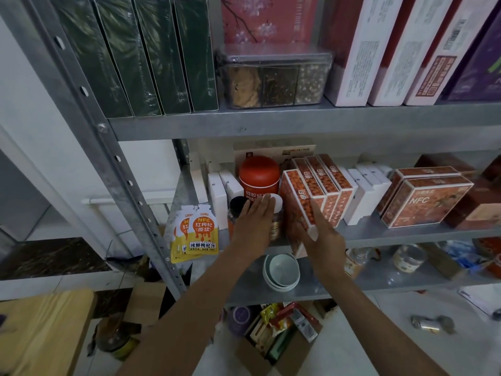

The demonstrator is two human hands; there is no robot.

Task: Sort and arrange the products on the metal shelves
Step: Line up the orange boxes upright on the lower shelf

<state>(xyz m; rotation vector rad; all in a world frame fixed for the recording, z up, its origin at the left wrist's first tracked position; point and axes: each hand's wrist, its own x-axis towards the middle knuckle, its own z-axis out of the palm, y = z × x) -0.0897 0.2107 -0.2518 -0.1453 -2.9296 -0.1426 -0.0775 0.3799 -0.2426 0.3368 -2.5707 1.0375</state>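
Note:
Both my hands reach to the middle metal shelf [379, 234]. My left hand [252, 226] lies flat with straight fingers over two small jars, one with a black lid [238, 203] and one with a white lid [276, 202]. Behind them stands a red canister [259, 175]. My right hand [320, 234] presses with straight fingers against the front of the nearest orange berry-print box [294, 196], first in a row of several such boxes [330, 185]. Yellow-orange juice pouches [198, 232] hang at the shelf's left edge.
White boxes [363, 194] and NFC orange boxes [423, 199] fill the shelf to the right. Green boxes [141, 55], a clear compartment container [273, 80] and pink boxes sit above. Stacked bowls [282, 270] and jars stand below. An open carton [282, 332] is on the floor.

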